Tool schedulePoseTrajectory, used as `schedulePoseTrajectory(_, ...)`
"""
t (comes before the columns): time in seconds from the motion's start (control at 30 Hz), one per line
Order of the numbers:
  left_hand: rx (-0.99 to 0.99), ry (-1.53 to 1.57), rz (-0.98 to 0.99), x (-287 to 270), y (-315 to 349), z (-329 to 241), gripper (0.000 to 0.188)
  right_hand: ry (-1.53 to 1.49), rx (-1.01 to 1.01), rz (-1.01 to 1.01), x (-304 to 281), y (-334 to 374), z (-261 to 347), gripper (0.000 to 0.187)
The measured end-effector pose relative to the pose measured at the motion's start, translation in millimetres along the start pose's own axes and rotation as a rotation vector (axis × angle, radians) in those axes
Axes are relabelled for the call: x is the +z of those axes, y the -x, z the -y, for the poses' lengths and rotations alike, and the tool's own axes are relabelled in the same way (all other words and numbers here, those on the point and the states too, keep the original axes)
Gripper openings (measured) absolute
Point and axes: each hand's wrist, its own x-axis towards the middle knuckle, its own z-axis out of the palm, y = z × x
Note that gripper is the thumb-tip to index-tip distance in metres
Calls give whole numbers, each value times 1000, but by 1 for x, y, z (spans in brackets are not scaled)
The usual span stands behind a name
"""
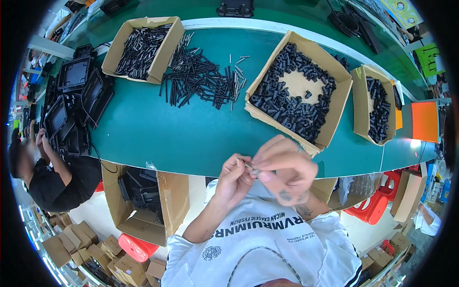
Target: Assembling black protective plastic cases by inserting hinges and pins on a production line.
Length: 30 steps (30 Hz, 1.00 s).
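My left hand (234, 178) and my right hand (286, 168) meet in front of my chest at the table's near edge. Both are closed in a pinch around a small silvery piece (255, 172), too small and too covered by fingers to name. Beyond my right hand stands a cardboard box (337, 125) of short black plastic fittings (291, 112). On the table lies a loose pile of thin black rods (196, 79), with several short silvery pieces (238, 70) at its right side.
A cardboard box (178, 36) of short metal and black pins stands far left; a smaller one (362, 115) of black parts stands far right. Black plastic cases (76, 74) are stacked at the left, near a seated person (62, 184). Below the edge is an open carton (174, 201).
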Motion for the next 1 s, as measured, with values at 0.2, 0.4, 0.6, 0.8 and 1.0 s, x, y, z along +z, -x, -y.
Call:
schedulePoseTrajectory(0.2, -163, 290, 12, 3, 3, -10, 23, -939, 968, -87, -29, -43, 16, 13)
schedulePoseTrajectory(0.4, -190, 166, -136, 3, 21, -12, 26, -591, 1027, 276, -53, -118, -38, 15)
schedulePoseTrajectory(0.6, -184, 366, 13, -7, 28, -17, 17, 1150, 93, 347, -37, -239, -182, 30)
schedulePoseTrajectory(0.8, -68, 389, 58, -18, 34, -29, 17, 1261, 155, 546, -31, -275, -250, 24)
schedulePoseTrajectory(1.0, -73, 336, 76, -22, 29, -38, 15, 1124, 58, 463, -45, -274, -232, 18)
